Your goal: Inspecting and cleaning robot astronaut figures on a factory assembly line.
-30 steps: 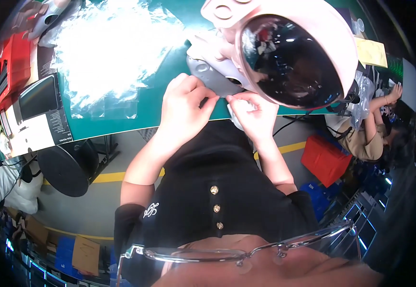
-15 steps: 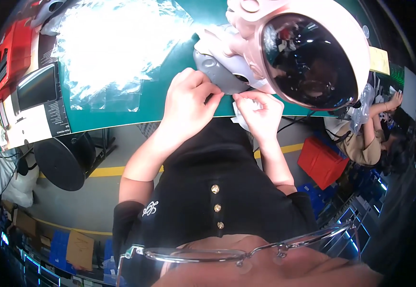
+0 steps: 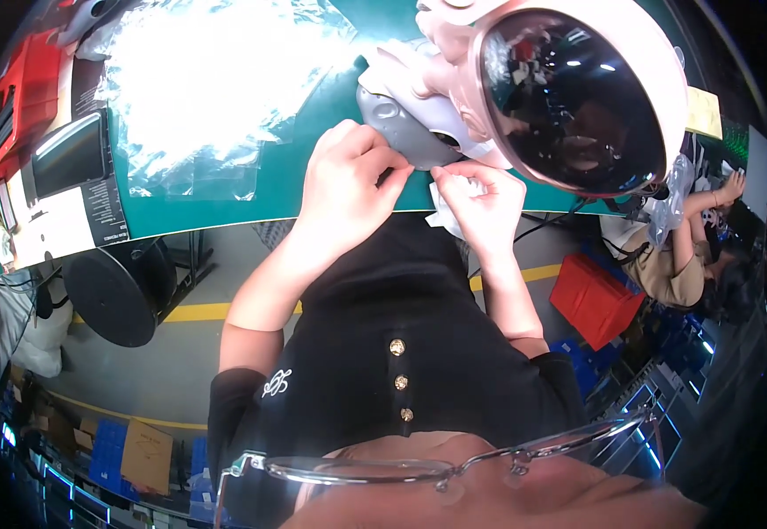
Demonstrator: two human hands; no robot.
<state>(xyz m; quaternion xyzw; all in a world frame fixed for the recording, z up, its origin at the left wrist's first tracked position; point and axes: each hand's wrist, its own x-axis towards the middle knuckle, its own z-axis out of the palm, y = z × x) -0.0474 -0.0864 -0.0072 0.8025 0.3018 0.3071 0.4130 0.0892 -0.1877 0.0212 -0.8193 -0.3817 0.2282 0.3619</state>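
In front of me, near the table's front edge, lies a pink and white device (image 3: pixel 464 81) with a large round dark glossy face (image 3: pixel 568 106) turned to the right. Its smooth grey part (image 3: pixel 383 119) points toward me. My left hand (image 3: pixel 346 189) is closed in a pinch beside that grey part, thumb and forefinger meeting at its lower edge. Close by, my right hand (image 3: pixel 491 207) pinches at the same edge, its fingertips a little apart from the left's. A crumpled white tissue (image 3: pixel 441 215) sticks out under the right hand. Anything between the left fingertips is too small to make out.
Clear plastic bags (image 3: pixel 216 88) cover the green tabletop (image 3: pixel 330 106) on the left. Beyond them are a black stand (image 3: pixel 70 159) and a red case (image 3: pixel 26 106). A black round stool (image 3: pixel 114 295) and a red bin (image 3: pixel 596 300) stand below. Another person (image 3: pixel 665 264) is at the right.
The pink and white device has shifted slightly, its dark face tilting a little. Both hands stay at the grey part's edge, the right fingertips moving slightly.
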